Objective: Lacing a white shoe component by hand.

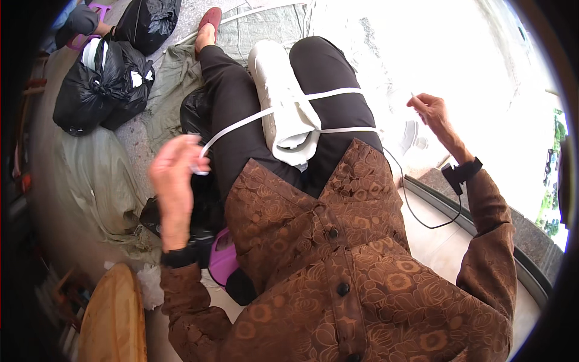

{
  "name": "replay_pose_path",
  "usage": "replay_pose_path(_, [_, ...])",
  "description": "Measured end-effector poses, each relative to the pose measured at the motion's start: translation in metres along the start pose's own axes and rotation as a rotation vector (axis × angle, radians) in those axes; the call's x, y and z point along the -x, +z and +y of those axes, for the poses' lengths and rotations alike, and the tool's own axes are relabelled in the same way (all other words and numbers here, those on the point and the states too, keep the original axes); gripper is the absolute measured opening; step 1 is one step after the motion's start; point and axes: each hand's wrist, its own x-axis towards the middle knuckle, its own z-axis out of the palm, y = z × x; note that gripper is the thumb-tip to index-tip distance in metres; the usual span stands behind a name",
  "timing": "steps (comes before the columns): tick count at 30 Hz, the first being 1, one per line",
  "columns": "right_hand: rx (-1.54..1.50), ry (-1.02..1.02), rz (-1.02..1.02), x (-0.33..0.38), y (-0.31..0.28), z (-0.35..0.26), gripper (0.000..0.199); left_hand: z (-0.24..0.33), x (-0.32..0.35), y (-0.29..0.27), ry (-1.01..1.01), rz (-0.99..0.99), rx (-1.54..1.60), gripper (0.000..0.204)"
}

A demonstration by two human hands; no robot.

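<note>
Grey sheeting (253, 27) covers the floor ahead of a seated person, with black rubbish bags (102, 78) heaped to the left and bright daylight washing out the right side. Across the person's lap, between dark trouser legs, lies a white rolled bundle (283, 99). A white strap (241, 123) runs around it and stretches out to both sides. The left hand (175, 181) is raised beside the left knee, fingers closed on the strap's left end, which loops at the fingertips. The right hand (431, 111) is held out well to the right, fingers pinched on something thin and pale, probably the strap's other end, though glare hides the link. A thin black cable (422, 217) trails from a dark wrist device (461, 172).

Judging by the taut strap, the binding of the bundle seems under way, the wrap being pulled snug. The next move would call for keeping tension even on both ends while bringing them together over the bundle.
</note>
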Motion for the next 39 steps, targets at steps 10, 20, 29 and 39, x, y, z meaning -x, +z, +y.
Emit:
replay_pose_path(10, [-0.667, -0.173, -0.426, 0.044, 0.128, -0.164, 0.012, -0.030, -0.027, 0.100, 0.456, -0.024, -0.709, 0.005])
replay_pose_path(20, [-0.364, -0.316, -0.247, 0.029, 0.134, -0.168, 0.013, 0.006, -0.051, 0.118, 0.399, -0.287, -0.965, 0.016])
replay_pose_path(29, [-0.298, -0.477, 0.088, 0.019, 0.160, -0.168, 0.020, -0.024, -0.037, 0.117, 0.481, -0.045, -0.762, 0.009])
replay_pose_path(39, [-0.151, -0.668, 0.186, 0.030, 0.145, -0.162, 0.051, -0.004, -0.013, 0.116, 0.812, 0.025, -0.813, 0.034])
